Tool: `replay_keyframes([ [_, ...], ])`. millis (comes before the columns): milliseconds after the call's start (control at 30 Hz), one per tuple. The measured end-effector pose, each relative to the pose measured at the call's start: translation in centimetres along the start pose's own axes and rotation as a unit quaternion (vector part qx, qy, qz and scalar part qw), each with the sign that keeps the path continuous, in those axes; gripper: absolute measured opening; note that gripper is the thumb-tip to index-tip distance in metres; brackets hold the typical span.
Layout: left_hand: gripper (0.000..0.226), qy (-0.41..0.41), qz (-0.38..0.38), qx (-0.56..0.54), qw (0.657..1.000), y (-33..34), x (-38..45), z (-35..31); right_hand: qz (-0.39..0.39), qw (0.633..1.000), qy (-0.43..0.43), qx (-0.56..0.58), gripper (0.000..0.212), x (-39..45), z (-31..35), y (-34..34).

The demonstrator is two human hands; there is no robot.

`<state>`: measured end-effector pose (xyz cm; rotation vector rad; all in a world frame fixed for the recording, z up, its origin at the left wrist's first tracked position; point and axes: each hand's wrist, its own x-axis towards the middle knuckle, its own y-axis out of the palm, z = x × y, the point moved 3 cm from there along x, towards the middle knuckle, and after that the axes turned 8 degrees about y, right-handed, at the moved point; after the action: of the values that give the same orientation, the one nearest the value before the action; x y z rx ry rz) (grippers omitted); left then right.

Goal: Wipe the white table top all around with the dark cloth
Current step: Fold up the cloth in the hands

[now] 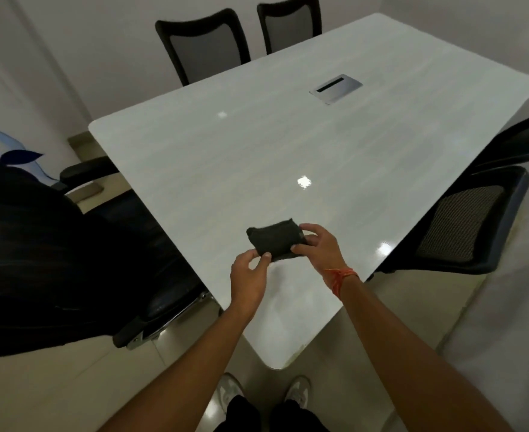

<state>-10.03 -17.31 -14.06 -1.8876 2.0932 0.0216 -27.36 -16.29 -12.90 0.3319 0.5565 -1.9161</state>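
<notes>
Both hands hold the dark cloth (275, 241), a folded, nubby rectangle, just over the near corner of the glossy white table top (257, 157). The left hand (248, 275) pinches its near-left corner, and the right hand (317, 247) grips the right end. Black mesh-back chairs (463, 226) ring the table.

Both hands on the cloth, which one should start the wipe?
Probably right. The right hand wraps the cloth from its far side; the left hand only pinches a near corner.
</notes>
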Motion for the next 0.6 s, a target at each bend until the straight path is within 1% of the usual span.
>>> replay_keyframes([
  [33, 0.024, -0.005, -0.007, 0.005, 1.0, -0.1, -0.3, 0.4, -0.003, 1.0, -0.006, -0.01, 0.047, 0.0, -0.4, 0.0],
  [100, 0.018, -0.036, -0.011, 0.013, 0.999, 0.2, -1.3, 2.6, 0.002, 0.999, 0.018, -0.039, 0.042, 0.0, -2.8, 0.2],
  [133, 0.016, -0.063, 0.004, 0.03, 0.998, 0.6, -2.1, 3.9, 0.002, 0.997, 0.042, -0.063, 0.04, -0.2, -4.7, 0.1],
  [167, 0.021, -0.1, 0.03, 0.059, 0.993, 1.0, -2.8, 5.2, 0.002, 0.993, 0.067, -0.099, 0.038, -0.3, -6.5, 0.0],
  [233, 0.027, -0.177, 0.075, 0.131, 0.973, 1.8, -3.9, 8.0, -0.007, 0.978, 0.101, -0.185, 0.035, -0.4, -9.5, -0.2],
  [267, 0.028, -0.194, 0.083, 0.159, 0.965, 2.0, -4.2, 8.9, -0.016, 0.972, 0.104, -0.209, 0.034, -0.4, -10.4, -0.5],
  [333, 0.029, -0.19, 0.077, 0.182, 0.962, 2.3, -4.5, 9.5, -0.02, 0.969, 0.096, -0.226, 0.034, -0.3, -11.0, -0.8],
  [433, 0.027, -0.159, 0.052, 0.209, 0.963, 2.7, -4.6, 8.5, -0.011, 0.965, 0.062, -0.255, 0.035, -0.2, -10.4, -0.9],
  [533, 0.026, -0.094, 0.01, 0.238, 0.967, 3.3, -4.6, 7.4, -0.014, 0.97, 0.023, -0.244, 0.03, -0.4, -9.2, -1.0],
  [600, 0.023, -0.051, -0.029, 0.205, 0.977, 3.7, -4.7, 6.7, -0.024, 0.977, -0.012, -0.209, 0.026, -0.5, -8.8, -1.1],
])
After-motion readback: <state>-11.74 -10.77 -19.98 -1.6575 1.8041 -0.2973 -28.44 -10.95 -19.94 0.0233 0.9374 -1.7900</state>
